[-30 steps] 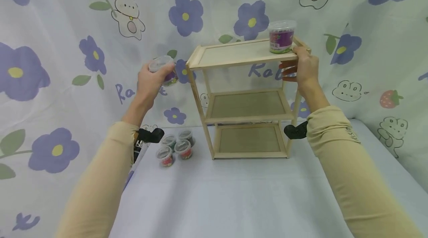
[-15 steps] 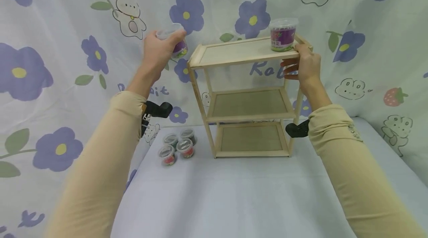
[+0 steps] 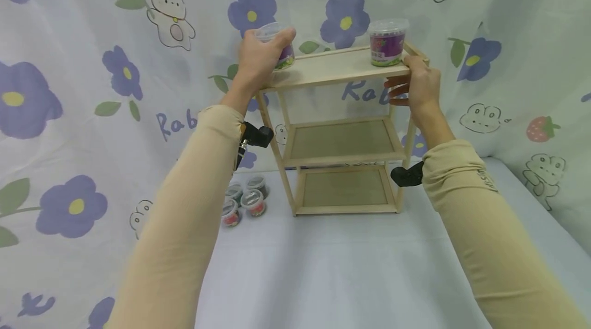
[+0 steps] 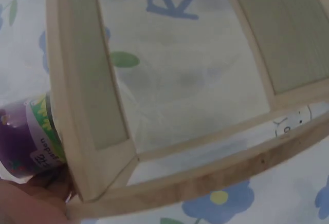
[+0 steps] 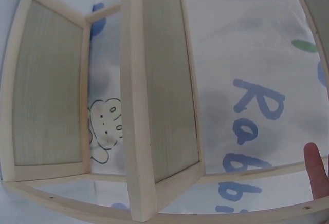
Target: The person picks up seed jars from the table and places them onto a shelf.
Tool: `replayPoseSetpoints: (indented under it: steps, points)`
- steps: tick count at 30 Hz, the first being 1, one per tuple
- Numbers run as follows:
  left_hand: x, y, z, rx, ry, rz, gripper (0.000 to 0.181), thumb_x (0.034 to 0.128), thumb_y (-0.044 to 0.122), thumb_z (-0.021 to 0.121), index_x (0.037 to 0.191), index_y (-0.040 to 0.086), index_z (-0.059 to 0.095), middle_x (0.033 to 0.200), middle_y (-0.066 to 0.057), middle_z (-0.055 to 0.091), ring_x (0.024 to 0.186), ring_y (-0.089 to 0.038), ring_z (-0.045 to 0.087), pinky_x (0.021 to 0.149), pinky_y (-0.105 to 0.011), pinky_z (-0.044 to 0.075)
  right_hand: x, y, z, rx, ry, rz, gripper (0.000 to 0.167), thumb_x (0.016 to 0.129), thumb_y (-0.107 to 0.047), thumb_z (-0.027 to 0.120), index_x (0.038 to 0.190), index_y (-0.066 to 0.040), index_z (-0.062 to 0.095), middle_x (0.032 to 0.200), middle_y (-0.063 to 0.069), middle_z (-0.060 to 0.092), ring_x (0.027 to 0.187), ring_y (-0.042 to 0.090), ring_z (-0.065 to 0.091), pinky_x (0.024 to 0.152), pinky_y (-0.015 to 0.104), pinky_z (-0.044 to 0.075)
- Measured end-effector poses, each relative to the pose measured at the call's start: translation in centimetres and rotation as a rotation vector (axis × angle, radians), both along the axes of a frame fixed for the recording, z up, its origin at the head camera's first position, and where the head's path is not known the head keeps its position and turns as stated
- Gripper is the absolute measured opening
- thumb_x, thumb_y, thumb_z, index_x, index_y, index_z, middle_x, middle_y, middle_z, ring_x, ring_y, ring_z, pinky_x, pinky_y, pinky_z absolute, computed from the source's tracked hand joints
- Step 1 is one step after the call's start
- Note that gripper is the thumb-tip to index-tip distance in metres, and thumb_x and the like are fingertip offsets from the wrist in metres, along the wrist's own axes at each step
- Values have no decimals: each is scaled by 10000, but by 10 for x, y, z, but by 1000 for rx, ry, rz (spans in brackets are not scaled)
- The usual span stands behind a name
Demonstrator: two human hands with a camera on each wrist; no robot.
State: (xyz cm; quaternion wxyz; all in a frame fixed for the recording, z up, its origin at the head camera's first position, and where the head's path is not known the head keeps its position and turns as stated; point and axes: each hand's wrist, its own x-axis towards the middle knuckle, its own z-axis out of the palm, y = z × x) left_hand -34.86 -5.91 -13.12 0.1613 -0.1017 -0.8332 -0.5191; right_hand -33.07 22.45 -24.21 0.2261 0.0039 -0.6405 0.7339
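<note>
Left hand (image 3: 260, 57) curled round a purple-labelled tub (image 3: 287, 56), I had it at the left end of the rack's (image 3: 343, 159) top board (image 3: 334, 66); whether its base touched wood, I couldn't tell. Lowering it level and letting go only once it sat flat seemed wisest, with my right hand (image 3: 422, 82) gripping the board's right end to steady things. Beside that hand stood a second tub (image 3: 387, 49); four more tubs (image 3: 255, 204) sat on the bench (image 3: 323, 267), left of the rack. My left wrist view showed "garden" lettering near the board's edge, unreadable from the head; the right wrist's showed a fingertip (image 5: 313, 157) beneath the board, but neither purple tub.
</note>
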Motion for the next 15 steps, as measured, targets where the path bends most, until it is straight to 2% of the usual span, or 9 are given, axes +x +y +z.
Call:
replayPoseSetpoints:
  steps: [3, 6, 9, 11, 15]
  points:
    - [-2, 3, -2, -49, -26, 25, 490, 867, 524, 702, 1099, 117, 558, 1006, 13, 533, 963, -113, 494, 851, -242, 424, -1, -2, 0, -3, 3, -1, 409, 981, -367, 472, 786, -138, 749, 661, 8, 717, 523, 164, 640, 520, 291, 566]
    - [-5, 5, -2, -55, -49, 50, 532, 859, 547, 700, 1138, 130, 521, 1063, 17, 507, 1007, -110, 480, 874, -233, 414, -2, -2, 1, -16, 9, -5, 404, 974, -359, 479, 792, -126, 754, 658, 18, 715, 516, 171, 639, 506, 289, 562]
    - [-7, 8, -4, -62, -44, 65, 491, 853, 543, 706, 1093, 145, 546, 1078, 20, 516, 1019, -104, 481, 882, -218, 413, -2, -3, 2, -33, 8, -2, 400, 967, -354, 485, 800, -114, 757, 655, 25, 714, 507, 170, 635, 496, 287, 558]
    - [-9, 9, -6, -81, -29, 56, 438, 851, 534, 710, 944, 123, 589, 998, 1, 544, 959, -121, 498, 841, -238, 424, -2, -2, 3, -34, 3, -3, 398, 968, -350, 485, 801, -110, 755, 653, 26, 713, 502, 169, 634, 495, 289, 558]
    - [-8, 12, -9, -146, -53, 56, 468, 846, 576, 684, 895, 128, 556, 929, 6, 505, 893, -131, 483, 796, -262, 416, -1, -1, 2, -40, -9, -11, 398, 972, -342, 483, 796, -109, 753, 643, 25, 711, 499, 171, 633, 494, 289, 559]
